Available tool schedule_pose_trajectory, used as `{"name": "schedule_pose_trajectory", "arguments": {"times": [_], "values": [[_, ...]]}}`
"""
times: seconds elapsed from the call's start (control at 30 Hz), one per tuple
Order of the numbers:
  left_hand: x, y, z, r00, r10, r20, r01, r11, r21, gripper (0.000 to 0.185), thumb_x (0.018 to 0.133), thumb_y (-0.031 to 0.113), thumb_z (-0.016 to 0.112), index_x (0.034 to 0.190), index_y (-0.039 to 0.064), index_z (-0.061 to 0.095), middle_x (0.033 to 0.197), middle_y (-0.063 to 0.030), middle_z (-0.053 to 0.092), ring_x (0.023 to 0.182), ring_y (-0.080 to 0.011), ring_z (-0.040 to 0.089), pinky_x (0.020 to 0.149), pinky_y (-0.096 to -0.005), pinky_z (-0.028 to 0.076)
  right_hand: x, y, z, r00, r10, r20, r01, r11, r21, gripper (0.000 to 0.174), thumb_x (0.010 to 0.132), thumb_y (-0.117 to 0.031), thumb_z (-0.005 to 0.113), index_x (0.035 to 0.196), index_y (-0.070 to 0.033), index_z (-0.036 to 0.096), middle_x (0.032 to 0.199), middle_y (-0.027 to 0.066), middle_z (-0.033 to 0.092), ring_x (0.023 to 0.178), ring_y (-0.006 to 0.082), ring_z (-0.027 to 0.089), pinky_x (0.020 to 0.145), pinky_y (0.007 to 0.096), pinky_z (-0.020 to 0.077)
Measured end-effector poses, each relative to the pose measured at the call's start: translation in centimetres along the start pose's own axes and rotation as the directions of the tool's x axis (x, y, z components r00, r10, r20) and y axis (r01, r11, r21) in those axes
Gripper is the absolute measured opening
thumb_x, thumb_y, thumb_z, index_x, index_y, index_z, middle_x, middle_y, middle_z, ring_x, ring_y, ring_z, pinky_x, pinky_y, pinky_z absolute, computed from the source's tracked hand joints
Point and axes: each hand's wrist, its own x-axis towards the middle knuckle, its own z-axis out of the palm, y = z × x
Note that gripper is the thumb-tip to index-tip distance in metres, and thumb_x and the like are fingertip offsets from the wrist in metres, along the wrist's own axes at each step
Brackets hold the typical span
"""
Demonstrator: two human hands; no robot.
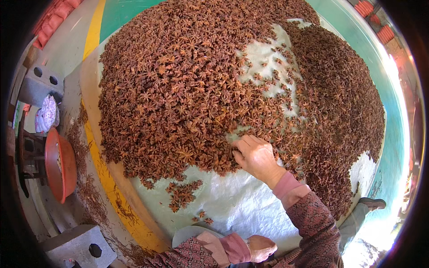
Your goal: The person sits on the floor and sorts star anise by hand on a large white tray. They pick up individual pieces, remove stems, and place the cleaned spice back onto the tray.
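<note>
A broad heap of dried star anise (167, 93) covers much of a pale sheet (224, 194) before me. My right hand (256, 155) reaches to the near edge of this heap, its fingers curled down among the pods. Their tips are partly hidden, so any pod in them cannot be made out. To its right lies a second, darker heap of star anise (338, 100), with scattered pods between the two. My left hand (263, 248) rests low by my lap, fingers bent and turned away from view. A small cluster of pods (182, 194) lies on the sheet, left of both hands.
At the left, a red plastic basin (62, 165) stands by a dark wooden stool (23, 157). Concrete blocks (80, 246) sit at the lower left and farther up. A yellow floor stripe (100, 164) runs beside the sheet. My shoe (373, 203) is at the right.
</note>
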Motion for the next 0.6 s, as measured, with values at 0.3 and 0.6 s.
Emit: {"name": "schedule_pose_trajectory", "arguments": {"times": [0.3,0.6], "values": [[-0.5,0.8,-0.8,0.995,-0.077,-0.065,0.07,0.993,-0.096,0.013,0.083,0.015,0.059,0.081,0.003,0.053,0.069,-0.0159,0.058,0.071,-0.0394,0.061,0.062,-0.0474,0.048,3.0,4.4,-1.5,0.951,0.294,0.094,-0.26,0.927,-0.271,0.03,0.078,-0.015,0.073,0.106,-0.008,0.064,0.106,0.0099,0.063,0.101,0.0298,0.061,0.083,0.0413,0.0531],[-0.5,1.2,-1.9,1.0,-0.009,-0.015,0.01,0.994,0.108,0.012,0.08,0.013,0.06,0.083,0.002,0.056,0.072,-0.019,0.061,0.072,-0.0426,0.061,0.062,-0.0518,0.048,0.9,0.9,-1.9,0.996,0.085,0.028,-0.084,0.995,-0.059,0.013,0.078,-0.01,0.068,0.091,-0.011,0.067,0.084,0.0037,0.059,0.088,0.0246,0.06,0.074,0.0387,0.0522]]}}
